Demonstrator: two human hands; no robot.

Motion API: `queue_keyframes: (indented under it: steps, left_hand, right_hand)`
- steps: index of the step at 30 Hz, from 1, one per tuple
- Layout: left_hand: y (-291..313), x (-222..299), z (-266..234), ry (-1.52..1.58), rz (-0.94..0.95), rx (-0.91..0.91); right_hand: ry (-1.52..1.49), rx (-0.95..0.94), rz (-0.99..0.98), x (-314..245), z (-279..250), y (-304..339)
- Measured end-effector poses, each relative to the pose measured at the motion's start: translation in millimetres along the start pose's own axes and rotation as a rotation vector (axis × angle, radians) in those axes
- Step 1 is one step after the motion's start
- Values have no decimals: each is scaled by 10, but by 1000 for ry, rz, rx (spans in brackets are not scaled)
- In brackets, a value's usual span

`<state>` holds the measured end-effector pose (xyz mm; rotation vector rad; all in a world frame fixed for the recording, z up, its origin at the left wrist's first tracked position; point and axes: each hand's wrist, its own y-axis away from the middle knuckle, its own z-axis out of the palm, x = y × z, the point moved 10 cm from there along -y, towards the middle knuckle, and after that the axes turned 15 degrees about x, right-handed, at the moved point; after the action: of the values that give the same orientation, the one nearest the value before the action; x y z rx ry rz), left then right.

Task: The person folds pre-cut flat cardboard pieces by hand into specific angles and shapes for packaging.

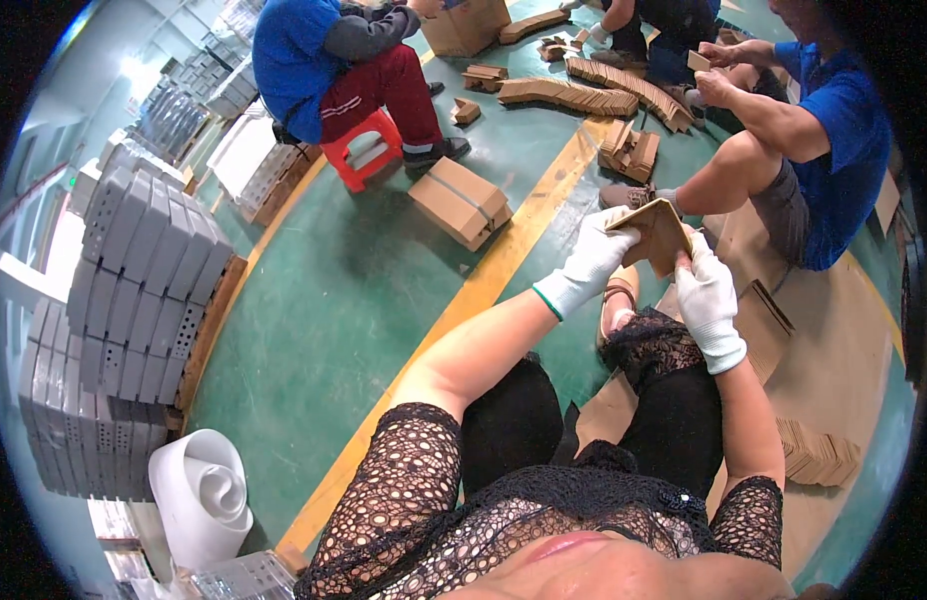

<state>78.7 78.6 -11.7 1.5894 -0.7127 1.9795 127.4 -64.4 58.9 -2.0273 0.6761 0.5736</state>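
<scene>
A folded piece of brown cardboard (660, 232) is held up in front of me between my two hands. My left hand (592, 262), in a white glove with a green cuff edge, is closed on its left side. On the lower right side, my right hand (708, 305), also white-gloved, grips the same piece; some fingertips look bare. The fingers behind the cardboard are hidden. Below my right hand, on the brown sheet, lies a flat cardboard piece (771, 308). A row of nested folded cardboard pieces (816, 453) stands at my right side.
Co-workers in blue shirts sit nearby, one on a red stool (362, 150), another (844, 130) at the right. A strapped cardboard bundle (460, 203) lies on the green floor, beyond it long rows of folded cardboard (569, 95). Grey stacked parts (144, 270) and a white foam roll (202, 495) stand left.
</scene>
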Motion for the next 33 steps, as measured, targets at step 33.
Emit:
queue_keyframes:
  steps: [33]
  left_hand:
    - [-21, -58, -15, -41, -37, 12]
  right_hand:
    - [75, -24, 4, 8, 3, 4]
